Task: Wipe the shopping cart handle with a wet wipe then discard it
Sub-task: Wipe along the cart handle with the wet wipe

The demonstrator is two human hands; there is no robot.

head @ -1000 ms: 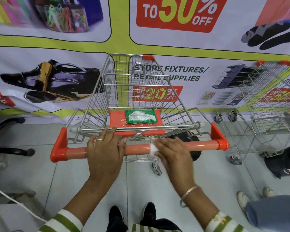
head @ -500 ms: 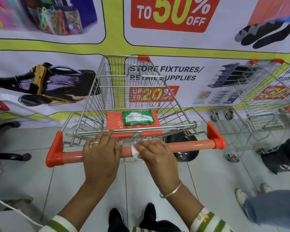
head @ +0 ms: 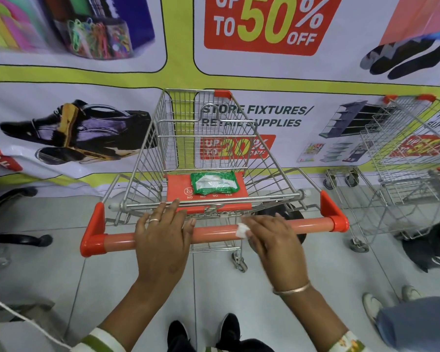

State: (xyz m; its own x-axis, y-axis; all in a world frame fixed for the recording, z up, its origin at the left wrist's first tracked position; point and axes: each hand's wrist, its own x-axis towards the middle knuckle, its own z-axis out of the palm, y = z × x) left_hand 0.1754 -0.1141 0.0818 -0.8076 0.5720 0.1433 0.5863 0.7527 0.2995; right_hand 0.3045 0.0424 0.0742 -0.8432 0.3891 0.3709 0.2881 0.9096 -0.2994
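The wet wipe [head: 242, 229] is a small white wad that I press on the orange cart handle [head: 214, 232], a little right of its middle, under my right hand [head: 273, 246], whose fingers are curled over it. My left hand [head: 163, 240] is closed around the bar just beside it, to the left. Farther away, a green wipe packet [head: 214, 183] lies on the red seat flap [head: 178, 188] of the cart.
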